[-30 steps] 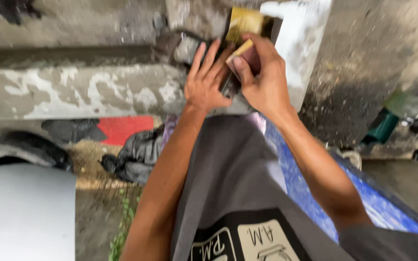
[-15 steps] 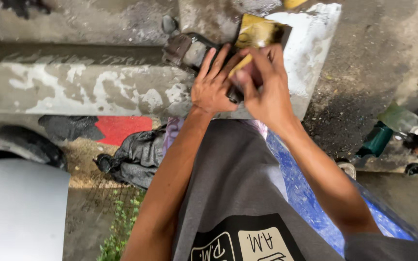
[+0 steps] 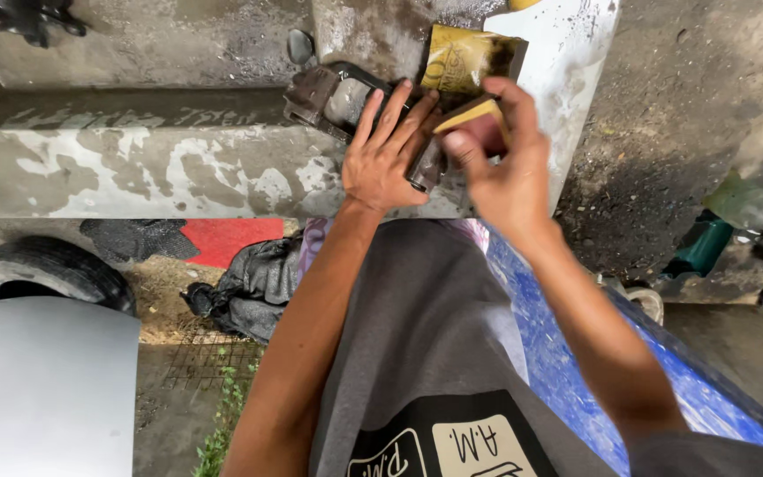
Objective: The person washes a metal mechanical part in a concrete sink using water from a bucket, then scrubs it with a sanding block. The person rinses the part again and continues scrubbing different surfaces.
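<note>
A dark, rusty metal part (image 3: pixel 324 99) lies on a worn concrete ledge (image 3: pixel 134 168). My left hand (image 3: pixel 389 150) presses flat on its near end, fingers spread. My right hand (image 3: pixel 501 168) grips a small folded piece of brown sandpaper (image 3: pixel 479 119) against the part's right end. A yellow-brown sandpaper sheet (image 3: pixel 465 60) lies just behind, on a white board (image 3: pixel 567 62).
A tyre (image 3: pixel 41 274) and a grey panel (image 3: pixel 41 380) sit at the lower left. A dark bag (image 3: pixel 253 287) and a red patch (image 3: pixel 231 240) lie below the ledge. A blue surface (image 3: pixel 567 371) runs along my right side, and green tools (image 3: pixel 708 243) rest at the right.
The view has shifted down slightly. My right hand has slid a little to the right and lower over the part; my left hand stays pressed on it.
</note>
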